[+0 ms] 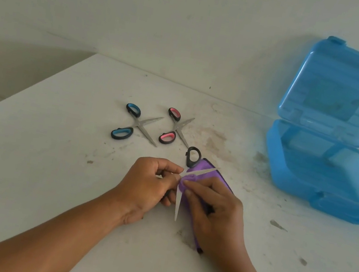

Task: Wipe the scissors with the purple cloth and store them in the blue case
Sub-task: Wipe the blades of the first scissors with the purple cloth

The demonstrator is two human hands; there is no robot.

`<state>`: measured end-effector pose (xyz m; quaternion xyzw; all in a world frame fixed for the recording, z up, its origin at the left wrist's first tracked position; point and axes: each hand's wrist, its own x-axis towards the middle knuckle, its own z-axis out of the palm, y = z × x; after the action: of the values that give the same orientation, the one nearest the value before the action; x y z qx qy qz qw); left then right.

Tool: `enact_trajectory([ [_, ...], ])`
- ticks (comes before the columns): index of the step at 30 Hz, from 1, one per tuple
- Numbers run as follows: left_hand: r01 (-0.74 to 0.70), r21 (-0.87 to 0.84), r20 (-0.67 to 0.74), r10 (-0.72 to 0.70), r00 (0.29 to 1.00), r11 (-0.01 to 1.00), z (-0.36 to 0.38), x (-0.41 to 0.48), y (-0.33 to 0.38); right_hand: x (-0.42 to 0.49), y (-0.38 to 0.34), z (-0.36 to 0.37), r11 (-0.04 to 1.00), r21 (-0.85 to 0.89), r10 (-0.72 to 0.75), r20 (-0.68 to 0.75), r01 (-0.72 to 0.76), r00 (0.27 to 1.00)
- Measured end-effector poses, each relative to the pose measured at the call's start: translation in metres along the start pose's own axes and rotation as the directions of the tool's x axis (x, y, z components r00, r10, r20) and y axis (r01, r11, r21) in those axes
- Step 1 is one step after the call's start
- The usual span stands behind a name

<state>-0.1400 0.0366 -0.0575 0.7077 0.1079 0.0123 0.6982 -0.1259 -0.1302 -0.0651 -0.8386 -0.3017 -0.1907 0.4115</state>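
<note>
A pair of black-handled scissors (193, 157) lies spread open in front of me, one blade pointing at me, the other to the right. My left hand (148, 185) grips them near the pivot. My right hand (213, 211) pinches the purple cloth (206, 176) against the blades at the pivot. Two more pairs lie open further back: blue-handled scissors (136, 123) and pink-handled scissors (175, 126). The blue case (327, 162) stands open at the right, its lid leaning against the wall.
The white table (53, 137) is stained and scuffed, with its left edge dropping off at the far left and its front edge near me. A pale wall (171, 14) runs behind the table.
</note>
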Motion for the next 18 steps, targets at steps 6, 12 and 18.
enact_trajectory([
  [6,-0.009,0.001,-0.030,0.009,1.000,1.000,0.001,-0.004,0.001,-0.014,0.000,-0.017,0.987,0.118,-0.129,0.222,0.104,0.967],
  [12,-0.051,0.013,-0.090,0.052,0.995,0.999,0.000,-0.004,0.003,-0.019,-0.005,-0.032,0.970,0.241,-0.053,0.205,0.002,0.977],
  [18,-0.128,-0.043,-0.065,0.125,0.990,0.991,0.003,-0.014,0.008,-0.005,-0.004,-0.024,0.908,-0.095,0.387,-0.188,-0.408,0.903],
])
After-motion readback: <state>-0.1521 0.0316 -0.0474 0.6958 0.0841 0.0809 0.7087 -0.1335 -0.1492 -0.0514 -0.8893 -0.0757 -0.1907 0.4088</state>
